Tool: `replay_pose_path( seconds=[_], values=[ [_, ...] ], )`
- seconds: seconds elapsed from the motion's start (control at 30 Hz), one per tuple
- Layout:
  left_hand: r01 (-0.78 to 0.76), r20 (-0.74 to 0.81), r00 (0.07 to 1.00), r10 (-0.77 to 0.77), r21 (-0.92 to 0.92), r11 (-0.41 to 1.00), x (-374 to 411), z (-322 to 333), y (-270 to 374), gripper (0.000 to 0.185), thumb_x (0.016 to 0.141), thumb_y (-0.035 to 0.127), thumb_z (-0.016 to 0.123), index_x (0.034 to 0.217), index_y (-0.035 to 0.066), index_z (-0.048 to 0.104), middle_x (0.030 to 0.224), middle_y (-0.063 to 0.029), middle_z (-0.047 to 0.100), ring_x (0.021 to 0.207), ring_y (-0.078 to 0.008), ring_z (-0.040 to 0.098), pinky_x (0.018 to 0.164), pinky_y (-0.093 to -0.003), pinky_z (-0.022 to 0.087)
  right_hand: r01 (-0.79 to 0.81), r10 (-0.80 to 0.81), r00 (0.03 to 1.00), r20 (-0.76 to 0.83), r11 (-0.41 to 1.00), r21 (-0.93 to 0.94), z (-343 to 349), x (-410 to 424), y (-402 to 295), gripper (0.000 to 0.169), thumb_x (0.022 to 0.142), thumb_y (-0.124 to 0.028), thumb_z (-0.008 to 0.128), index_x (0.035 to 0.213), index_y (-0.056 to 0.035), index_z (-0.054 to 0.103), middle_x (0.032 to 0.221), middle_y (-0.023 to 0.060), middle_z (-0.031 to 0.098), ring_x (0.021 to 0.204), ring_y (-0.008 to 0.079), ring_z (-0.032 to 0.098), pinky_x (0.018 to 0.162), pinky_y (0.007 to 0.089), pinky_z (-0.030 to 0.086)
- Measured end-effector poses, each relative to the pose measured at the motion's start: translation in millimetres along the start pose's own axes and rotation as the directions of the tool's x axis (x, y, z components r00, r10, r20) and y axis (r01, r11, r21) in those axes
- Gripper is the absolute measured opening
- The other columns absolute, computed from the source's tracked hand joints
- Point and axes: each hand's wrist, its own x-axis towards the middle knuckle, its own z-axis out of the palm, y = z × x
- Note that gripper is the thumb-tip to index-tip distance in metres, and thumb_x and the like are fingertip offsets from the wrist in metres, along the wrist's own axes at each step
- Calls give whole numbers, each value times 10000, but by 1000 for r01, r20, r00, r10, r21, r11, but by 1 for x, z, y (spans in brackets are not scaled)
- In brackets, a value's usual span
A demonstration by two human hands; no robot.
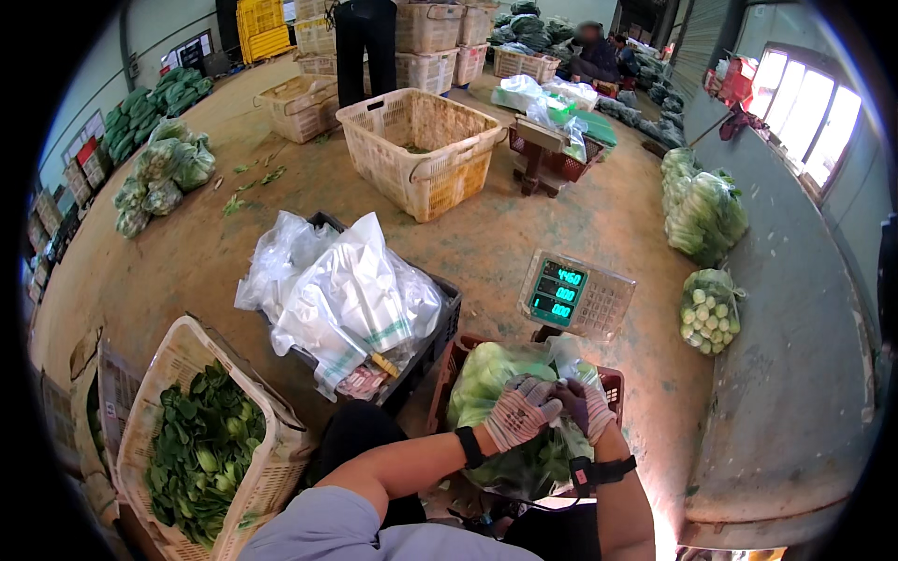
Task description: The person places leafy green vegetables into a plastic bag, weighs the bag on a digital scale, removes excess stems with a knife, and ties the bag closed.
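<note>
A clear plastic bag of green leafy vegetables [491, 379] rests in a dark red plastic crate [612, 393], behind which stands the lit display of a digital scale [577, 294]. My left hand [523, 412], in a striped knit glove, has its fingers curled at the gathered mouth of the bag. Close beside it, nearly touching, my right hand [586, 410] pinches the same gathered plastic in its gloved fingers. Both wrists wear dark straps. The exact hold of the fingertips is partly hidden by the gloves.
Left of me stands a cream crate [270, 421] of leafy greens [207, 449]. A black crate [449, 308] heaped with plastic bags [351, 280] is ahead, with a large stained crate [414, 168] beyond. Filled vegetable bags [710, 308] sit by the right wall. A person [365, 49] stands at the back.
</note>
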Motion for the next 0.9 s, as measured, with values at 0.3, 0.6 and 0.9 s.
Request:
replay_pose_path(
  seconds=[0.3, 0.6, 0.9],
  values=[
    [304, 444, 881, -161, -273, 913, -45, 28, -11, 195, 800, 257, 498, 925, 127, 573, 961, -96, 584, 897, -313, 557, 791, -432, 431, -51, -235, 925, -298, 701, -711, 22, -26, -14, 357, 852, -403, 557, 970, -80, 654, 972, 193, 630, 928, 370, 593, 792, 440, 464],
    [104, 549, 815, -187, 178, 978, -52, -2, -3, 176, 782, 238, 570, 826, 79, 632, 808, -147, 613, 696, -299, 597, 603, -394, 442, -72, -255, 902, -349, 707, -704, 2, 1, 27, 365, 876, -389, 543, 1052, -88, 651, 967, 180, 643, 919, 323, 613, 801, 361, 484],
    [747, 820, 406, -404, -553, -370, -25, -28, 15, 167, 913, 135, 546, 1039, 27, 565, 792, 49, 530, 623, -26, 441, 547, -189, 371, 73, -85, 996, 19, 932, 356, 22, -41, -22, 186, 945, -216, 457, 830, -82, 515, 719, -8, 505, 576, 57, 354, 512, 215, 288]
  ],
)
